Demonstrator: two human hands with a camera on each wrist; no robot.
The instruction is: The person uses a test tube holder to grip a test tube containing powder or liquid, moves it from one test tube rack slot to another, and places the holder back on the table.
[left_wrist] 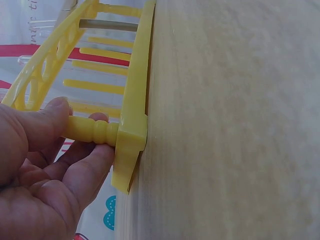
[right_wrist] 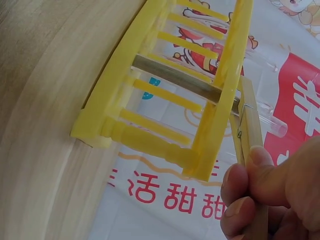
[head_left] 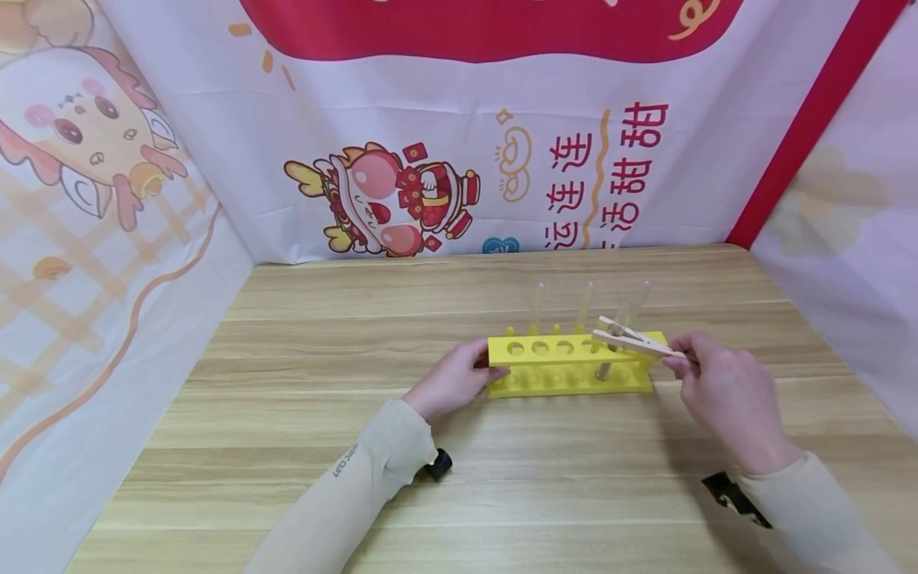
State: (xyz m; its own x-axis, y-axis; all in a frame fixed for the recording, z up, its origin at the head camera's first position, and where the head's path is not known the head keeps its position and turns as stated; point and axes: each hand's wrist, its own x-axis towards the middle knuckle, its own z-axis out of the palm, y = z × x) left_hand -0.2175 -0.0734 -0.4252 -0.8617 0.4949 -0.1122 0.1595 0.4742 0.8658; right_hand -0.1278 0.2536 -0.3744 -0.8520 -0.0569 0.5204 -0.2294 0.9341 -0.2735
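Observation:
A yellow test tube rack (head_left: 552, 351) stands on the table. My left hand (head_left: 459, 379) grips its left end post (left_wrist: 92, 130) between thumb and fingers. In the rack, toward the right, stands a glass test tube (right_wrist: 175, 77) with greyish contents. My right hand (head_left: 731, 395) holds a wooden test tube clamp (head_left: 638, 343) by its handle end. The clamp's wooden jaws lie across the tube's upper part, just above the rack's top bar, in the right wrist view. Whether they pinch the glass I cannot tell.
Several clear tubes, among them one at the left (head_left: 539, 303), stand upside down on the rack's back pegs. The wood-grain table (head_left: 323, 335) meets a printed cloth backdrop (head_left: 430, 104) behind, with cloth sides left and right.

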